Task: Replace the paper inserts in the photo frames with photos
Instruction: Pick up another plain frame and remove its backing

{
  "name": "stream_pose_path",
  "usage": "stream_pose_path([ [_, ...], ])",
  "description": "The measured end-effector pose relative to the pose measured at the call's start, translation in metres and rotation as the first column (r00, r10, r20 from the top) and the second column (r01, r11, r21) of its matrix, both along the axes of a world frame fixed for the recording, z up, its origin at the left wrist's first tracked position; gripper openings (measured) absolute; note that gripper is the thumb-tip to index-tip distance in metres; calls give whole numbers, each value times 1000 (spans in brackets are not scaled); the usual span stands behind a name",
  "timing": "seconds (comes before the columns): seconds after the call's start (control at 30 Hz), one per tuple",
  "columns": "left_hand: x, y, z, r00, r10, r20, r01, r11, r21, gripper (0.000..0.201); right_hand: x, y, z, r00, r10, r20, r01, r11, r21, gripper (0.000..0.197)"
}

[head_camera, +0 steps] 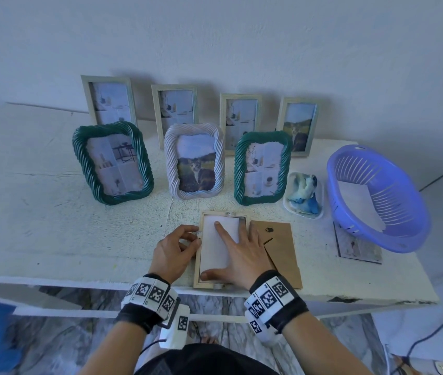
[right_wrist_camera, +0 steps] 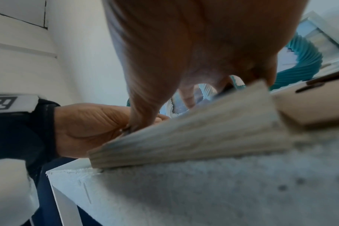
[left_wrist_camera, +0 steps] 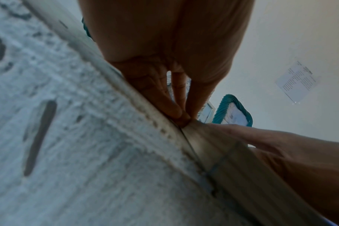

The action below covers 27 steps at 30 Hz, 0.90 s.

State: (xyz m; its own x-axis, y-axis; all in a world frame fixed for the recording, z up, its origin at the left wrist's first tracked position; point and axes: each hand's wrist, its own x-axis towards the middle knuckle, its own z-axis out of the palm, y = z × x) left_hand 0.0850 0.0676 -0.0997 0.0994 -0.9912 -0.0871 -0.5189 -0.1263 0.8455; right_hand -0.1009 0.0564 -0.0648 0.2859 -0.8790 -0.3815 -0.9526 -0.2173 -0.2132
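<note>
Two standing frames already show a cat photo — the white rope frame (head_camera: pixel 195 161) and the far-right wooden frame (head_camera: pixel 299 127); the other five upright ones seem to hold stock paper inserts. An eighth, the open frame (head_camera: pixel 198 262), lies face down at the worktop's (head_camera: pixel 52 212) near edge, its brown backing board (head_camera: pixel 282 247) just beside it. The right hand (head_camera: pixel 237 255) is spread flat, pressing a white sheet (head_camera: pixel 216 247) into the recess; whether that is photo or insert cannot be told. The left hand (head_camera: pixel 173 250) pinches something small at the frame's left rail. The frame slightly overhangs the front edge — little room there. The purple basket (head_camera: pixel 377 198) crowds the right.
</note>
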Motion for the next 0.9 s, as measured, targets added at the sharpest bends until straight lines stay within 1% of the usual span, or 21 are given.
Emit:
stream_pose_path([
  [0.13,0,0,0,1000,2,-6,-2,1000,4,22,1,2,6,1000,-10,4,10,1000,-25,120],
  [0.2,0,-1,0,1000,0,-19,0,1000,4,21,1,5,9,1000,-14,4,14,995,-101,114],
  [0.27,0,-1,2,1000,-3,-19,3,1000,7,22,2,7,12,1000,-9,10,11,980,-200,104],
  [0.33,-2,1,4,1000,5,-9,-5,1000,2,23,1,7,16,997,-16,73,34,966,-256,95],
  [0.4,-6,3,9,998,59,-8,-60,996,-69,20,-1,6,22,982,-36,184,87,957,-275,96],
  [0.43,-8,6,15,995,93,-36,-97,988,-120,19,-3,6,25,972,-42,233,107,955,-276,99],
  [0.47,-11,8,21,990,102,-101,-117,981,-158,22,-5,7,28,963,-42,266,118,954,-276,102],
  [0.53,-17,11,35,952,37,-303,-84,986,-145,39,-8,9,32,939,-34,341,131,955,-265,107],
  [0.57,-21,12,40,925,4,-379,-52,992,-116,43,-8,10,30,913,-26,407,139,958,-251,108],
  [0.6,-23,11,43,908,-18,-419,-31,993,-111,43,-8,12,29,869,-27,494,159,961,-226,106],
  [0.63,-25,10,45,906,-21,-422,-32,992,-119,40,-9,14,28,803,-43,595,194,962,-193,101],
  [0.7,-28,7,47,916,5,-401,-69,987,-145,32,-11,19,29,671,-92,735,278,951,-136,85],
  [0.77,-30,6,48,940,33,-341,-92,983,-160,22,-12,24,35,600,-102,794,323,938,-124,70],
  [0.83,-33,8,49,970,23,-242,-63,985,-161,11,-12,29,40,477,-64,876,330,937,-112,67],
  [0.87,-36,11,53,972,-9,-236,-28,988,-153,7,-11,32,43,415,-49,909,323,941,-96,68],
  [0.9,-38,14,57,962,-60,-267,24,990,-138,18,-10,35,45,372,-42,927,303,950,-79,69],
])
